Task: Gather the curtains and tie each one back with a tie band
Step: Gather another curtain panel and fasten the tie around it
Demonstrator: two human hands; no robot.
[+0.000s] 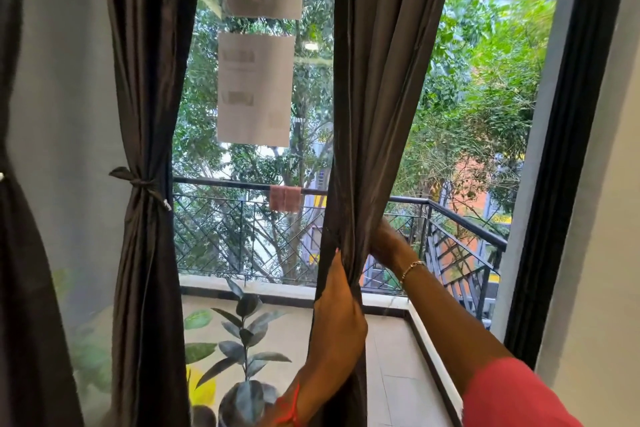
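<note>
Left hand (337, 308) grips the gathered curtain (374, 97) low, right hand (382, 239) clutches it higher, arms outstretched.

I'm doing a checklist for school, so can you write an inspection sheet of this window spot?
Surface: no table; window glass only.
Job's things: left curtain tied with tie band; middle curtain untied, bunched in the hands.
Clutter: paper sheets on the glass.
Hands: left hand and right hand both grip the middle curtain.
Cables: nothing seen.
Surroundings: potted plant, balcony railing, trees outside.
</note>
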